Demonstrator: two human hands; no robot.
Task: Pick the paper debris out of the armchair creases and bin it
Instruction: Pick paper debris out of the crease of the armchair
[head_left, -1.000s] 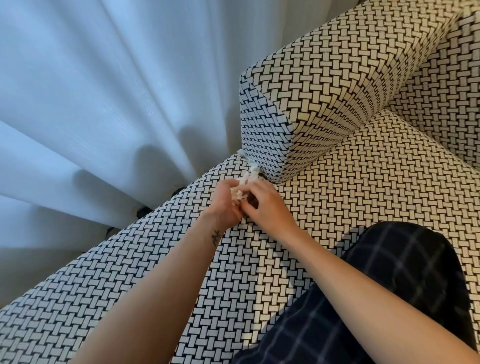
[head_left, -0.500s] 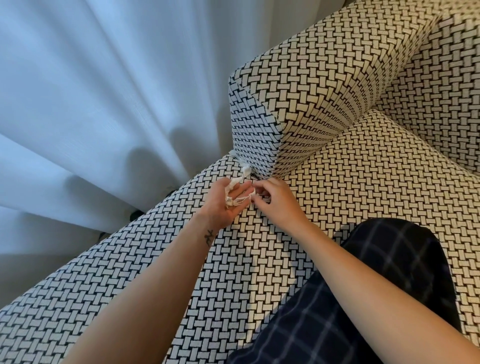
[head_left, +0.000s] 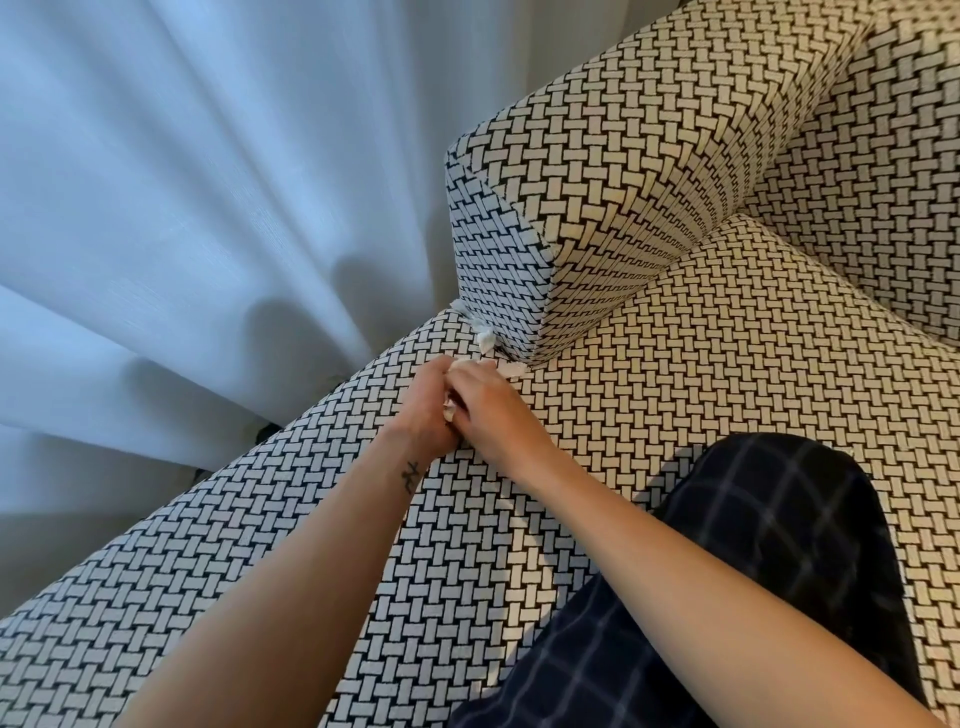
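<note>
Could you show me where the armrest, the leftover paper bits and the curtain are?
armrest (head_left: 623, 171): head view, on its top face.
paper bits (head_left: 485, 339): head view, on the white scrap wedged at the foot of the armrest.
curtain (head_left: 208, 208): head view, on a middle fold.

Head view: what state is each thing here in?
Left hand: holds collected paper.
Right hand: against the left, fingers hidden.
Paper scraps: wedged in the crease.
Armchair: crease not yet cleared.
Curtain: hanging in folds.
</note>
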